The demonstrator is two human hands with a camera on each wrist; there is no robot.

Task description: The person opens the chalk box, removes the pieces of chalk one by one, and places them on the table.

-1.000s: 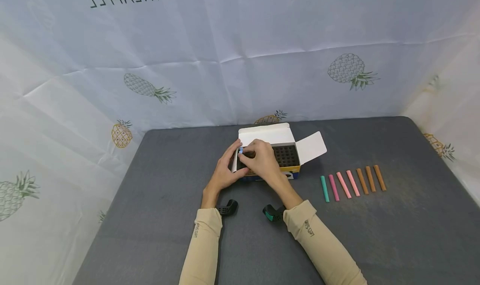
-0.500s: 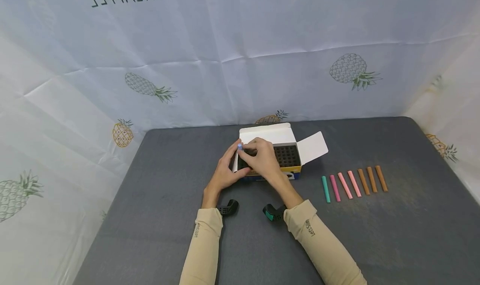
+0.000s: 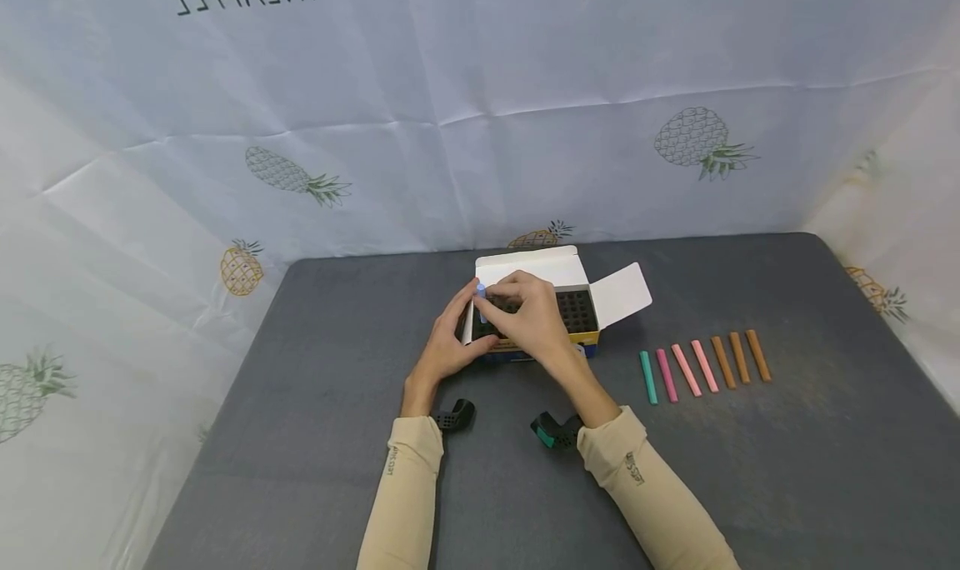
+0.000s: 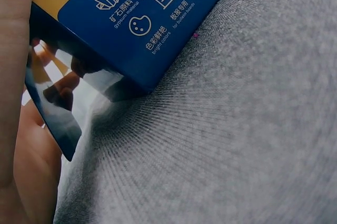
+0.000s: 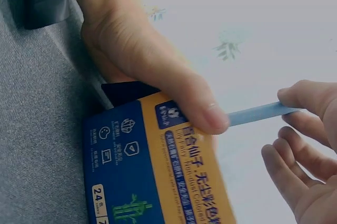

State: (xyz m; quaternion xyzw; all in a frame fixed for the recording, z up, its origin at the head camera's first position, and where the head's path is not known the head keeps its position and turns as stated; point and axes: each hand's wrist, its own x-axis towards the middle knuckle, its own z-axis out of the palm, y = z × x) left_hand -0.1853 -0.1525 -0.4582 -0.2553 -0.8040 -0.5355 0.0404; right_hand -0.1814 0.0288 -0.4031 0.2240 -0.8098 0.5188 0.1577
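A blue and yellow chalk box (image 3: 512,356) with a dark holed insert (image 3: 576,311) stands with its lid raised. My left hand (image 3: 442,352) holds the box's left end, thumb along the front edge and fingers round the far side. Between the thumb and fingertips of my right hand (image 3: 536,324) is pinched a light blue chalk stick (image 5: 258,114). In the right wrist view much of the stick's length shows between those fingertips and the box; its far end is hidden behind my left thumb. The left wrist view shows the printed box front (image 4: 131,29) and a side flap (image 4: 55,108).
To the right of the box lies a row of chalk sticks: one teal (image 3: 648,378), one magenta (image 3: 667,376), two pink (image 3: 686,370) and three brown (image 3: 738,357). The white side flap (image 3: 621,297) juts out on the right. A pineapple-print curtain (image 3: 465,178) borders the grey table (image 3: 315,470).
My right hand has risen slightly, and more of the blue chalk stick now shows above the insert. The left hand keeps its place on the box.
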